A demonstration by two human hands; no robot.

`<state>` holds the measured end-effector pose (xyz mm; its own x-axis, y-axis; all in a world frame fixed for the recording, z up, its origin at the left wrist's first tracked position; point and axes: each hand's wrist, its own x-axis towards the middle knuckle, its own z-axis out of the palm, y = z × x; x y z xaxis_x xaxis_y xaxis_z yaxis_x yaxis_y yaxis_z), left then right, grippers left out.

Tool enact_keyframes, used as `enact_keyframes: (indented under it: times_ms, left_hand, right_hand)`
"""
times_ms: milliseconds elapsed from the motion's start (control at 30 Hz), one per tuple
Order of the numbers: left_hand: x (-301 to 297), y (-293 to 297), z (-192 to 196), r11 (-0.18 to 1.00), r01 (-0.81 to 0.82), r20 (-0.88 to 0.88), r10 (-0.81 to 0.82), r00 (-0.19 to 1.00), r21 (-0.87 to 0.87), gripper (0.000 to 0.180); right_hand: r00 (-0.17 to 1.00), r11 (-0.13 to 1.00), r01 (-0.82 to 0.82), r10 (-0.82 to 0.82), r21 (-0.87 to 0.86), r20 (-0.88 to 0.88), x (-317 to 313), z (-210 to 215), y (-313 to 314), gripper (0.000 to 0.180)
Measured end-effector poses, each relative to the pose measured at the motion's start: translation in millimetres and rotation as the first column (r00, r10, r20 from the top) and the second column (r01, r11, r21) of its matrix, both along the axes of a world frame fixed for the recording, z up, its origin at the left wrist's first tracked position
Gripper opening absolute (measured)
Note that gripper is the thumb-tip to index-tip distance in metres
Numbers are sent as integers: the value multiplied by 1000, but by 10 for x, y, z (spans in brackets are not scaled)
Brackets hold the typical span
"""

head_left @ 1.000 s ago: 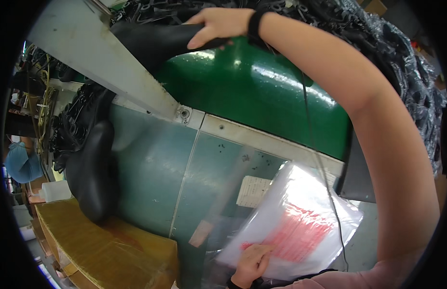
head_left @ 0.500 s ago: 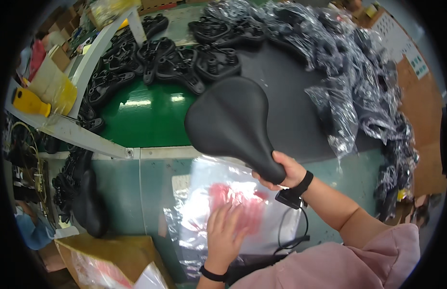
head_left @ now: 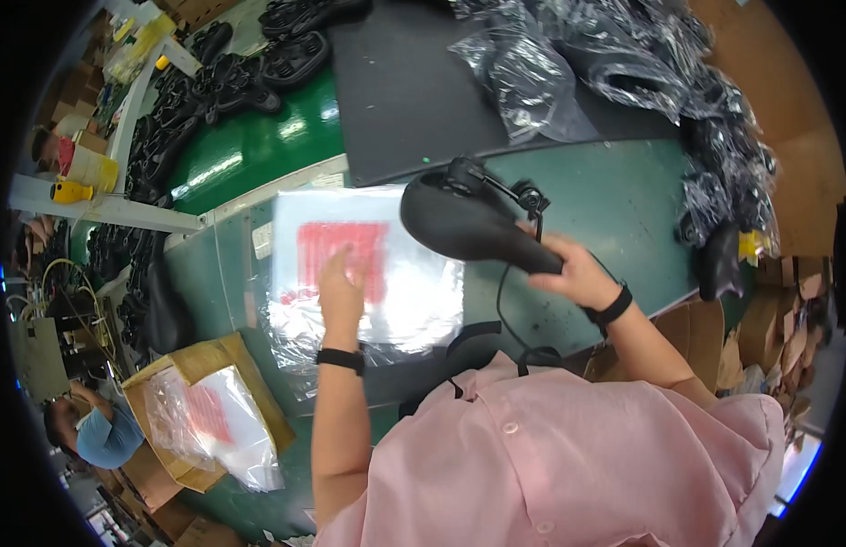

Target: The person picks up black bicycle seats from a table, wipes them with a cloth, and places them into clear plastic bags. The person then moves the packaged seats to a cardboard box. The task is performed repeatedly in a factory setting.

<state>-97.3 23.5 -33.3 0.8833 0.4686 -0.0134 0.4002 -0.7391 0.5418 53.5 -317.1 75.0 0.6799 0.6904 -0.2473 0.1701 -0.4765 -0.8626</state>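
- saddle (head_left: 468, 223), black and smooth, is seen near the middle of the scene, to the right of the red print; how is it held?

- by the right hand (head_left: 580, 273) alone: the narrow nose is pinched between thumb and fingers, and the wide rear is supported by nothing visible.

- and the left hand (head_left: 343, 292)?

- it is placed over the clear plastic bags (head_left: 412, 283), on the left. its fingers are blurred, so whether plastic is pinched or merely touched cannot be told.

- what could go wrong from here?

- a droop or a drop might be caused by that one-ended grip, since the broad part is carried away from the fingers. the thin plastic could also be torn if it were caught by the clamp (head_left: 530, 197) on the saddle's underside.

- should the black cord (head_left: 499, 301) be minded?

- probably; it is strung over the table (head_left: 623, 210), close to the saddle and the right hand, so a snag could be brought about.

- which way is the saddle pointed?

- the nose is aimed right and slightly near, the rear left and slightly far. the long axis is slanted between those ends, more sideways than deep, and the underside is turned toward the far side.
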Motion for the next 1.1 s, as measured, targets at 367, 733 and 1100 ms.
enact_keyframes:
  times_ms: [367, 733, 1100]
  left_hand:
    - [-23, -1087, -302, 811, -98, 85, 179, 980, -576, 23]
    - [370, -2118, -155, 485, -120, -58, 141, 988, -866, 38]
    - [326, -2229, -227, 895, 81, 174, -4, 985, -438, 22]
  right_hand:
    - [958, 998, 26, -9, -54, 288, -675, -1030, -703, 62]
    - [962, 957, 246, -221, 153, -161, -177, -1098, -359, 12]
    - [590, 887, 462, -309, -3, -745, -86, -1138, -240, 28]
